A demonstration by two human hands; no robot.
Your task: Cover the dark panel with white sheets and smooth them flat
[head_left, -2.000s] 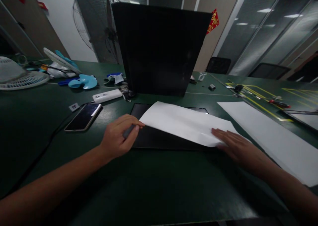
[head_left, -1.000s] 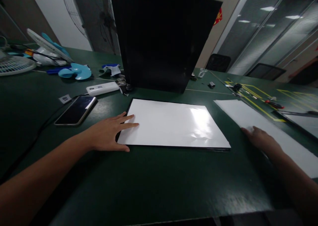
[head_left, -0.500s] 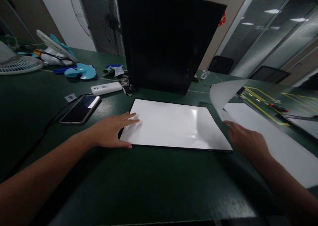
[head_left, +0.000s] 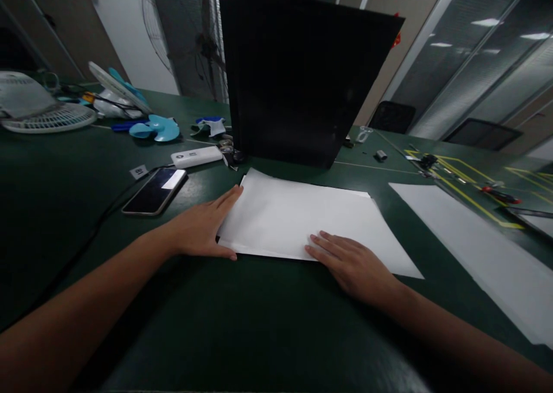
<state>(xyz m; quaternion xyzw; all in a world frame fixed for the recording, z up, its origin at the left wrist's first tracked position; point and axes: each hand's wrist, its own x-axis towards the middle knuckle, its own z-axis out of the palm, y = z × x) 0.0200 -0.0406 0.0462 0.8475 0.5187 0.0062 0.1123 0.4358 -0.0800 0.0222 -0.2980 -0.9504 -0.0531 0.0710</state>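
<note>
A white sheet of paper (head_left: pixel 285 214) lies over a flat white panel with a thin dark edge (head_left: pixel 218 239); only slivers of that edge show. The sheet's right corner sticks out past the panel onto the table. My left hand (head_left: pixel 201 223) rests at the left edge, thumb and fingers spread, its fingertips at the sheet's margin. Flat on the paper near its front edge is my right hand (head_left: pixel 356 266), fingers stretched out and gripping nothing. Further right, another pile of white paper (head_left: pixel 470 254) lies on the green table.
Behind the paper stands a large black screen (head_left: pixel 306 82). On the left are a phone (head_left: pixel 155 192), a white stick-shaped device (head_left: pixel 196 157), blue fan blades (head_left: pixel 155 129) and a fan grille (head_left: pixel 52 118). A red-handled tool (head_left: pixel 501 195) lies among yellow tape lines at right.
My right hand has brought a curled sheet from the right pile leftward and laid it over the white panel. My left hand stays at the left edge. The view has shifted slightly.
</note>
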